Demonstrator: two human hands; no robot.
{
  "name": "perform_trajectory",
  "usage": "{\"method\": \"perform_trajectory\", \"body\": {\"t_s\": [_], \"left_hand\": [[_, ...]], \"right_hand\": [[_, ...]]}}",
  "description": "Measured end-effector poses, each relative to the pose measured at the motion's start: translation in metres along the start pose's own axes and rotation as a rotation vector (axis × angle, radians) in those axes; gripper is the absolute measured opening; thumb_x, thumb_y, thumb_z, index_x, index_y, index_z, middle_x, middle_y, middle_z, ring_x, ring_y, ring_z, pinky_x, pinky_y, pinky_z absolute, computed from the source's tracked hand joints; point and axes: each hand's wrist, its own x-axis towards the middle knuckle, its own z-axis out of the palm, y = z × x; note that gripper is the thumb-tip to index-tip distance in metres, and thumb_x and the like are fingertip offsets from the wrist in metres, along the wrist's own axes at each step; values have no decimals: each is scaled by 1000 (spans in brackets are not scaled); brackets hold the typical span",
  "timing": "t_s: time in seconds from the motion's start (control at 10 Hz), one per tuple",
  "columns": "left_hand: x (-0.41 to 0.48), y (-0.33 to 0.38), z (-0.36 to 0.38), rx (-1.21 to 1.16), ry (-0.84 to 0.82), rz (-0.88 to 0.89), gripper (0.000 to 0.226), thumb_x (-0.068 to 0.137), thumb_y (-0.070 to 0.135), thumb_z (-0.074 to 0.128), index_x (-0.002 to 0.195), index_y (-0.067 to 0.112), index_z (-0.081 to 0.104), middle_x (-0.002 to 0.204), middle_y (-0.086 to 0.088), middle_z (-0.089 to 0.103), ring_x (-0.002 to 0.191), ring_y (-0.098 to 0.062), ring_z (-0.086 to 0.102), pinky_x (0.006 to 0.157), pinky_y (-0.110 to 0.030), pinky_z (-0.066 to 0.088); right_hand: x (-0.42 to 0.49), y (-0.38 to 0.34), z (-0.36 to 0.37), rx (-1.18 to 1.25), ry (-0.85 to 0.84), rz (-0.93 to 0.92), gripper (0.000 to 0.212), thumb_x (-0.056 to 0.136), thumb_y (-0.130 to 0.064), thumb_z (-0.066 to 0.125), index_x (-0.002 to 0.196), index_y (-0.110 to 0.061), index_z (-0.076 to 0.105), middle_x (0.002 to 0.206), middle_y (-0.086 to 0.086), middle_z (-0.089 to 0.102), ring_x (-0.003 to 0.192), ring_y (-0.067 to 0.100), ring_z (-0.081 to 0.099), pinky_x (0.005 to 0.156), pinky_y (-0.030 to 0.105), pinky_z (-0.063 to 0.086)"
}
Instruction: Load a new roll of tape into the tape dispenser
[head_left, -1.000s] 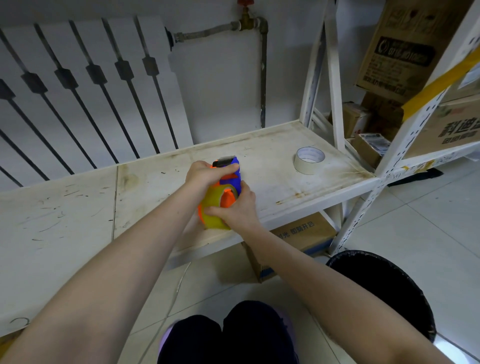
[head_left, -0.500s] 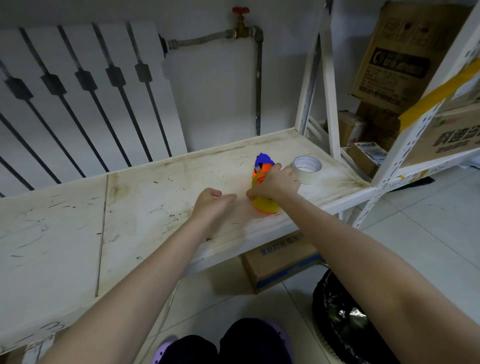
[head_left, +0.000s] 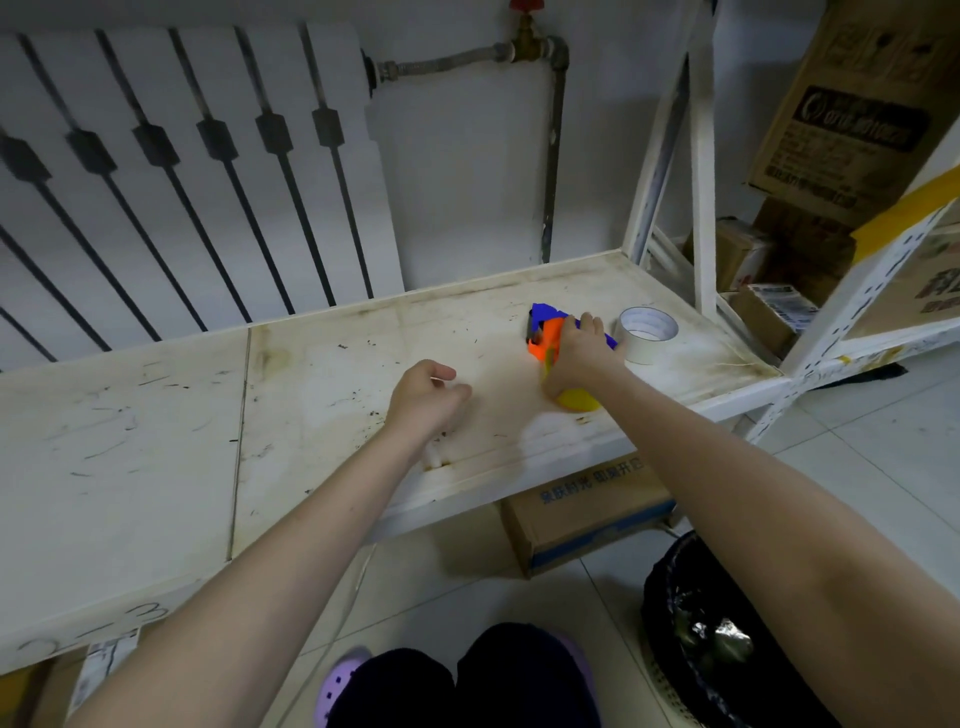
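The blue and orange tape dispenser (head_left: 545, 330) lies on the stained white shelf board (head_left: 337, 384), with a yellowish tape roll (head_left: 575, 399) mounted in it at the near end. My right hand (head_left: 581, 354) lies over the dispenser and grips it. A second roll, white and nearly used up (head_left: 647, 335), stands on the board just right of that hand, almost touching it. My left hand (head_left: 428, 397) hovers over the board's middle, fingers loosely curled, holding nothing.
A white radiator (head_left: 171, 171) and a pipe with a red valve (head_left: 524, 47) stand behind the board. Shelf uprights (head_left: 701, 156) and cardboard boxes (head_left: 852, 109) rise at the right. A black bin (head_left: 717, 629) and a box (head_left: 587, 509) sit on the floor below.
One second ago both hands held the dispenser near the front edge. My right hand has since carried it right and back onto the board beside the white roll; my left hand let go.
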Motion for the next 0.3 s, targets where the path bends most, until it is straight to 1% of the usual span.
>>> {"method": "perform_trajectory", "body": {"t_s": [0.1, 0.2, 0.3], "left_hand": [[-3, 5, -10, -24, 8, 5, 32, 83, 20, 62, 114, 13, 57, 111, -8, 57, 96, -22, 58, 67, -26, 43], [-10, 12, -23, -38, 15, 16, 30, 82, 20, 63, 111, 15, 58, 113, -9, 59, 98, -22, 60, 72, -27, 44], [-14, 27, -38, -52, 62, 48, 26, 81, 20, 63, 107, 17, 57, 114, -10, 60, 97, -22, 59, 78, -30, 44]], "right_hand": [[-6, 0, 0, -5, 15, -3, 129, 56, -42, 83, 148, -12, -1, 150, 14, 16, 141, 31, 13, 111, 56, 21], [-21, -15, -7, 123, 90, -31, 127, 59, -49, 82, 148, -13, -1, 151, 15, 17, 141, 33, 15, 110, 58, 17], [-34, -37, -21, 467, 185, -115, 98, 73, -32, 76, 147, -13, 15, 149, 12, 25, 135, 33, 32, 112, 53, 25]]}}
